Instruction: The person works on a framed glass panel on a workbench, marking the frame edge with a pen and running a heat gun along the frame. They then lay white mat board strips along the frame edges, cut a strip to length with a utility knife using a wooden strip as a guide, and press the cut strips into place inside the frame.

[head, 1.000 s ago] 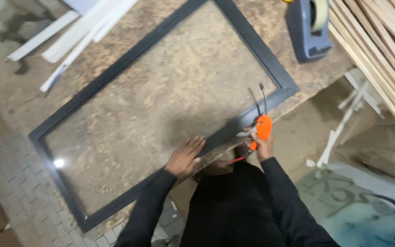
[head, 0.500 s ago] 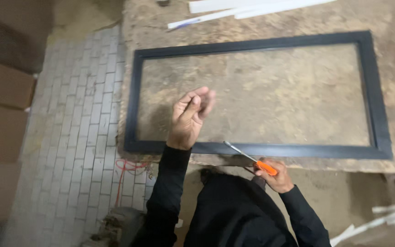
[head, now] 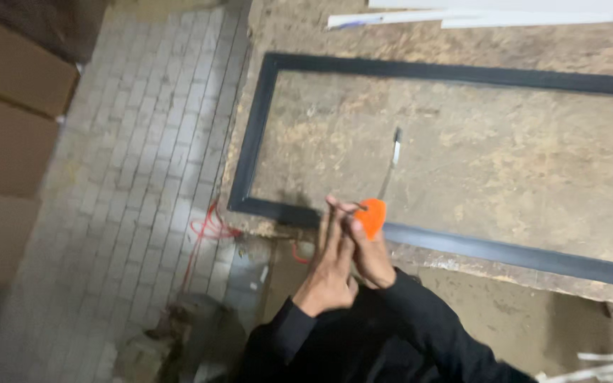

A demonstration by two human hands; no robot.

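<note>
My right hand [head: 376,257] grips an orange-handled tool [head: 372,217]. Its thin metal shaft points away from me over the dark rectangular frame [head: 255,138], with the tip [head: 396,140] above the inside of the frame. My left hand [head: 329,264] lies right against the right one, fingers stretched up beside the orange handle and touching it. Blur hides whether those fingers pinch anything. Both hands hover over the frame's near rail, close to its near left corner. The frame lies flat on a chipboard table [head: 462,152].
White strips [head: 462,17] lie on the table beyond the frame. Left of the table is a brick-paved floor [head: 136,177] with cardboard boxes [head: 8,106] at its far left. A red cable [head: 207,230] hangs by the table's edge. Pale slats [head: 604,367] show at bottom right.
My left hand has dropped from above the frame and joined the right hand at the tool. The tool now points away over the frame. The view has swung right and closer.
</note>
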